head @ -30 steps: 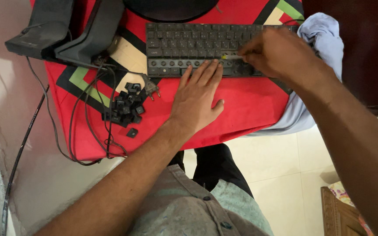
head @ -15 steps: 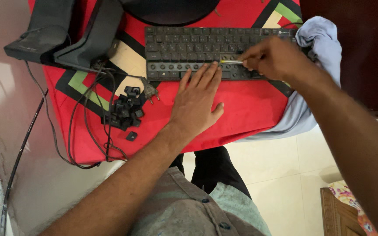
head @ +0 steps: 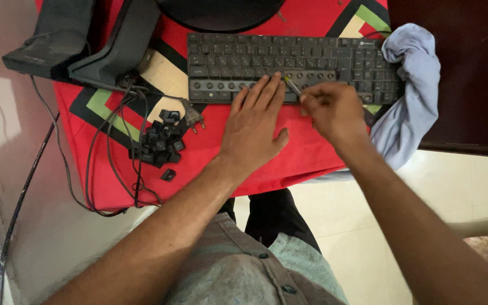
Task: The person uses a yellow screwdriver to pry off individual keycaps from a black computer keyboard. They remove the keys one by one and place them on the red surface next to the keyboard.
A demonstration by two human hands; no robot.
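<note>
A black keyboard (head: 289, 65) lies across the far side of a table covered with a red cloth (head: 210, 152) patterned in green, black and cream. Several keycaps are gone from the keyboard's near rows, leaving bare round stems. The left hand (head: 253, 127) lies flat and released, palm on the red cloth and outstretched fingers resting on the keyboard's near edge, pressing it down. Just to its right, the right hand (head: 331, 112) is pinched around a thin tool (head: 292, 86) with a pale yellowish tip, which points far and left into the near key row, close beside the left fingertips. To the left of the left hand, well apart from it, a pile of loose black keycaps (head: 158, 144) sits on the cloth, one stray cap lying nearer. Beside the pile lie a two-pin plug (head: 192, 117) and a tangle of dark cables (head: 111, 152) that hang over the table's left edge. Two dark speakers (head: 86, 42) stand at the far left corner. A pale blue cloth (head: 410, 90) is bunched against the keyboard's right end and droops off the table.
</note>
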